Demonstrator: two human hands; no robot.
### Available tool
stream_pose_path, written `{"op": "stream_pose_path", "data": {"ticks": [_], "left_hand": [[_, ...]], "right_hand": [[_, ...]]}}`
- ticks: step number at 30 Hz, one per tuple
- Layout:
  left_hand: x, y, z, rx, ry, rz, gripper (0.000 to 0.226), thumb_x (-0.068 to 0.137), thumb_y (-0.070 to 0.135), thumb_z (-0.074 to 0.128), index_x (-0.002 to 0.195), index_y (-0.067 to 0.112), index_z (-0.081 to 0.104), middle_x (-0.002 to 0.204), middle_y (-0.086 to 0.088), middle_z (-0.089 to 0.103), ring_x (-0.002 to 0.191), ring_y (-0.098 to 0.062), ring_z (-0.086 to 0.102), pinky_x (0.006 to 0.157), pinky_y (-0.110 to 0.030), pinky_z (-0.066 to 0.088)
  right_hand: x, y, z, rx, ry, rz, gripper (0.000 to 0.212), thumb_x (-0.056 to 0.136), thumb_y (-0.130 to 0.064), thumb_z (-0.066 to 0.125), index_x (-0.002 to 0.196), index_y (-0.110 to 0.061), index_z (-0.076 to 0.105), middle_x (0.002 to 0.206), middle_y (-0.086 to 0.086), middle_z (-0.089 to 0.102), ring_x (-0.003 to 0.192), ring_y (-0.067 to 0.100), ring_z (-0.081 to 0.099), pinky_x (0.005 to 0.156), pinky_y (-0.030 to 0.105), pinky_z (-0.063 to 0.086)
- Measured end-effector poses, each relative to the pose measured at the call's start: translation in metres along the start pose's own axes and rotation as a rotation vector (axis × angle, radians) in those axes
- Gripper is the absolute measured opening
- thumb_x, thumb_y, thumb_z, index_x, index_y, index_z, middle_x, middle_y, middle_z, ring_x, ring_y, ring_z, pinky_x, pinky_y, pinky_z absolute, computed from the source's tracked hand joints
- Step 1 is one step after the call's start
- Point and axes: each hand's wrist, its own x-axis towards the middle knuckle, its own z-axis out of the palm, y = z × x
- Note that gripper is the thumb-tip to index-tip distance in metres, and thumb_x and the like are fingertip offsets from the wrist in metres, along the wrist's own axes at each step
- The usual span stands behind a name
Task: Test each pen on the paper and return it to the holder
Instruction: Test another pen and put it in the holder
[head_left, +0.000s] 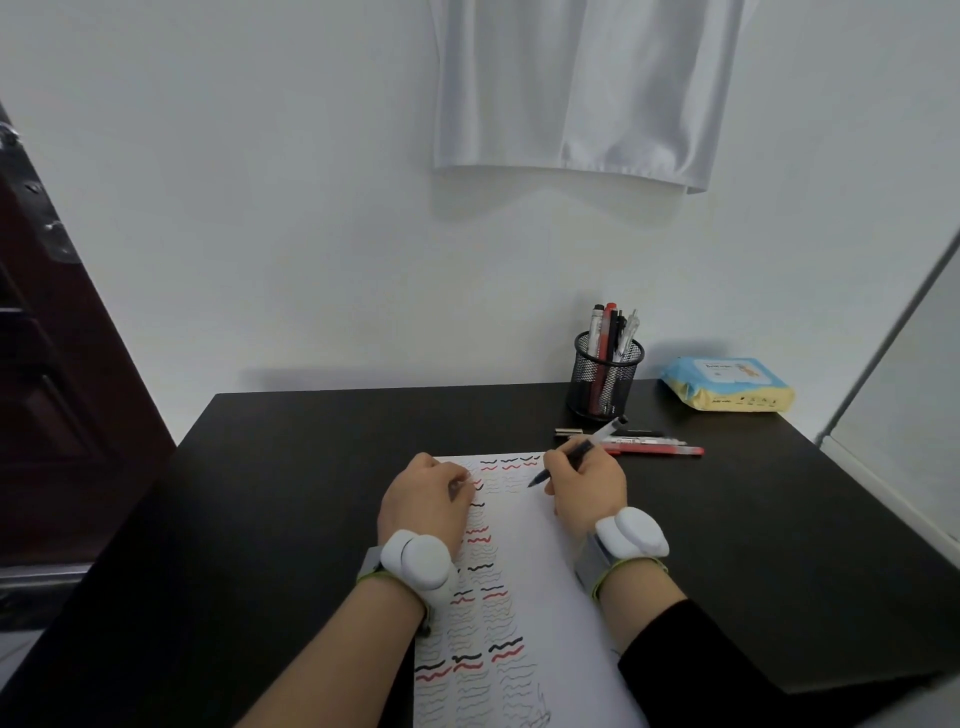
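A white sheet of paper (535, 566) lies on the black desk (291, 467), covered on its left part with black and red wavy lines. My right hand (589, 480) holds a dark pen (558, 465) with its tip on the paper near the top edge. My left hand (426, 493) rests curled on the paper's top left corner, holding nothing that I can see. A black mesh holder (605, 376) stands at the back with several pens upright in it. Several loose pens (644, 447), red and black, lie on the desk just in front of the holder.
A blue and yellow pack of tissues (727, 384) sits at the back right of the desk. A white cloth (571, 93) hangs on the wall above. A dark wooden door (57, 389) stands to the left. Both wrists carry white wristband devices.
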Motion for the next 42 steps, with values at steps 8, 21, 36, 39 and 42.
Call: {"op": "stream_pose_path", "data": {"ticks": [8, 21, 36, 39, 42], "left_hand": [[0.0009, -0.0001, 0.0000, 0.007, -0.005, -0.007, 0.025, 0.093, 0.039, 0.057, 0.114, 0.031, 0.067, 0.103, 0.013, 0.052, 0.092, -0.007, 0.051, 0.073, -0.021, 0.041], [0.0013, -0.0003, 0.0001, 0.000, -0.007, -0.002, 0.025, 0.093, 0.038, 0.057, 0.115, 0.030, 0.066, 0.103, 0.012, 0.052, 0.092, -0.007, 0.051, 0.075, -0.020, 0.041], [0.0003, -0.0002, 0.0000, -0.007, 0.002, 0.007, 0.024, 0.093, 0.038, 0.057, 0.113, 0.030, 0.067, 0.104, 0.012, 0.053, 0.091, -0.007, 0.053, 0.073, -0.020, 0.041], [-0.0003, -0.0003, 0.0000, -0.007, 0.000, 0.002, 0.024, 0.093, 0.038, 0.057, 0.113, 0.030, 0.067, 0.104, 0.012, 0.053, 0.092, -0.007, 0.053, 0.073, -0.020, 0.041], [-0.0007, -0.0002, 0.0002, -0.005, 0.001, -0.003, 0.024, 0.093, 0.038, 0.057, 0.113, 0.030, 0.067, 0.105, 0.012, 0.054, 0.093, -0.008, 0.054, 0.075, -0.022, 0.044]], "right_hand": [[-0.0016, -0.0011, -0.0004, -0.019, -0.038, -0.006, 0.012, 0.089, -0.020, 0.056, 0.084, -0.012, 0.062, 0.068, 0.003, 0.068, 0.057, 0.013, 0.057, 0.073, 0.036, 0.053], [-0.0003, -0.0013, -0.0005, -0.034, -0.026, 0.003, 0.011, 0.089, -0.021, 0.055, 0.085, -0.013, 0.060, 0.068, 0.003, 0.067, 0.061, 0.018, 0.057, 0.077, 0.041, 0.055], [0.0015, 0.0001, -0.0013, -0.025, 0.013, 0.042, 0.014, 0.089, -0.022, 0.055, 0.084, -0.010, 0.060, 0.073, 0.009, 0.069, 0.066, 0.026, 0.061, 0.079, 0.046, 0.056], [0.0009, -0.0003, -0.0013, -0.025, 0.007, 0.055, 0.014, 0.090, -0.022, 0.055, 0.084, -0.010, 0.060, 0.074, 0.009, 0.068, 0.068, 0.028, 0.062, 0.080, 0.047, 0.056], [0.0008, -0.0004, -0.0007, -0.026, 0.025, 0.061, 0.017, 0.089, -0.023, 0.055, 0.085, -0.008, 0.060, 0.074, 0.010, 0.069, 0.075, 0.034, 0.066, 0.080, 0.049, 0.056]]}}
